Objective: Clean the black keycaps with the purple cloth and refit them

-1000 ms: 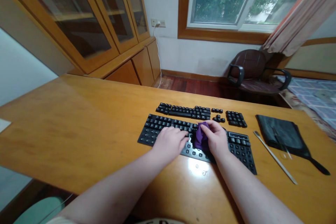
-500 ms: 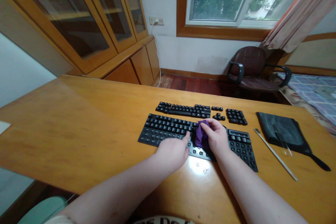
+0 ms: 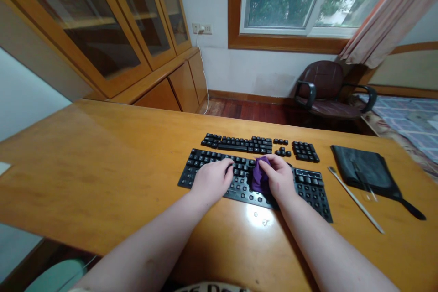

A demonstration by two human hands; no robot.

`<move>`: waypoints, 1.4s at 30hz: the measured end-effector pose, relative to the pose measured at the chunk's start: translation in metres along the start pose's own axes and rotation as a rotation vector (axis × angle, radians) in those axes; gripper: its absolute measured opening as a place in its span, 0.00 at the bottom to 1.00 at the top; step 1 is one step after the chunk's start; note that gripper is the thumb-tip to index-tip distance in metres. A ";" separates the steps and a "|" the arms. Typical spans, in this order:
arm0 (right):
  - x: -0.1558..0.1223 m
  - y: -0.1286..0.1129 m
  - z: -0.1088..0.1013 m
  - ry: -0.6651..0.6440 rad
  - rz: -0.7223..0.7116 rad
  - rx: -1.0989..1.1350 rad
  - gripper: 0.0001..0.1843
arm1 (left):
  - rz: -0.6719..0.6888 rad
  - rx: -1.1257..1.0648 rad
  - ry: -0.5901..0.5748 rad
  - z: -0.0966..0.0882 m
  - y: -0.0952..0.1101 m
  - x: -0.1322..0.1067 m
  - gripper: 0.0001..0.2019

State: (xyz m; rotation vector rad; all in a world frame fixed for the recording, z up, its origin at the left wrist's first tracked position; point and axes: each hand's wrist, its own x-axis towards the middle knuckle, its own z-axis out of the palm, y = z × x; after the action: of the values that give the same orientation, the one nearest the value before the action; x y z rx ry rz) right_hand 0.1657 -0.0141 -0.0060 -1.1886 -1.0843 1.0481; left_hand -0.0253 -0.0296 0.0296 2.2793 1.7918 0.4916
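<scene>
1. Head view: the keyboard (image 3: 241, 183) lies on the tabletop (image 3: 102, 159), in front of the person. Its far left rows carry keycaps; many near positions show bare switch mounts.
2. Left hand (image 3: 212, 180): over the left-middle part of the keyboard. Thumb and forefinger stand narrow, close together at the keys; whether they grip a keycap cannot be told.
3. Right hand (image 3: 279, 179): fingers pinch a purple cloth (image 3: 260, 180), bunched over the keyboard, right of its middle.
4. Loose keycaps (image 3: 243, 144) sit in ordered groups just beyond the keyboard's far edge; a separate number block (image 3: 305, 151) sits to their right.
5. Far right: a black pouch (image 3: 364, 169); a slim white-handled brush (image 3: 357, 200) lies to its left.
6. Risk, judged: sideways cloth pressure could snag on the bare mounts or drag the keyboard.
7. Risk, judged: a shove toward the far side could push the keyboard into the loose keycaps and upset their order.
8. Risk, judged: a cap pressed or pulled at a slant could strain its mount; a loose narrow grip could drop it.
</scene>
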 end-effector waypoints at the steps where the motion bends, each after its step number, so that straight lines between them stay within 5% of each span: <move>1: 0.000 0.001 0.000 -0.001 -0.002 0.004 0.11 | 0.002 -0.009 0.022 -0.001 -0.001 0.001 0.12; 6: 0.000 0.002 -0.001 -0.006 -0.019 0.000 0.11 | -0.011 -0.035 0.064 -0.013 -0.007 0.017 0.11; 11: 0.000 0.001 0.000 -0.022 -0.018 0.013 0.10 | 0.119 -0.020 -0.049 -0.020 -0.011 0.073 0.12; 16: 0.000 0.003 0.000 -0.017 -0.013 0.011 0.09 | 0.089 0.002 -0.223 0.002 -0.003 0.143 0.14; 20: 0.000 0.004 0.000 -0.017 -0.011 0.031 0.08 | 0.128 0.019 -0.283 0.026 0.012 0.173 0.13; 27: 0.001 0.007 0.000 0.001 -0.014 0.035 0.08 | 0.135 0.076 -0.380 0.047 0.026 0.189 0.12; 42: 0.001 0.005 0.001 0.007 -0.014 0.041 0.09 | 0.143 0.081 -0.345 0.051 0.025 0.196 0.14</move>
State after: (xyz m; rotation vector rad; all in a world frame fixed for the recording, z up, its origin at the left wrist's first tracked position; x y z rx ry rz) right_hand 0.1643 -0.0127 -0.0108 -1.1499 -1.0596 1.0502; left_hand 0.0572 0.1571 0.0181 2.3802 1.5139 0.0388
